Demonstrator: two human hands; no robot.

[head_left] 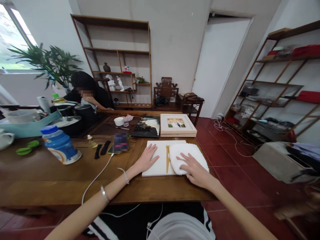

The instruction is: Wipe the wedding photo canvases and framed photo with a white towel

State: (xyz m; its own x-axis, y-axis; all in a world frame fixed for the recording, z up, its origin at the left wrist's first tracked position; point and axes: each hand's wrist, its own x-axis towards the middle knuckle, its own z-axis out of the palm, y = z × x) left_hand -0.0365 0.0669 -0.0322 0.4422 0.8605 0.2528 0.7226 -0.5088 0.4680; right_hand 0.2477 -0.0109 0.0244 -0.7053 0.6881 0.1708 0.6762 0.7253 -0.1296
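A white picture frame (160, 151) lies face down on the wooden table (50, 180) in front of me, a thin gold strip running down its middle. My left hand (147, 158) rests flat on the frame's left half, fingers spread, holding nothing. A white fluffy cloth (186, 153) covers the frame's right half. On that cloth my right hand (195, 170) presses down with fingers stretched out.
Beyond lie a framed photo (177, 125) and a dark photo print (147, 126). A blue-capped bottle (60, 145), a phone with a white cable (97, 178), pots and a person seated at the far left share the table. Shelves line the walls; a red tiled floor (225, 156) is to the right.
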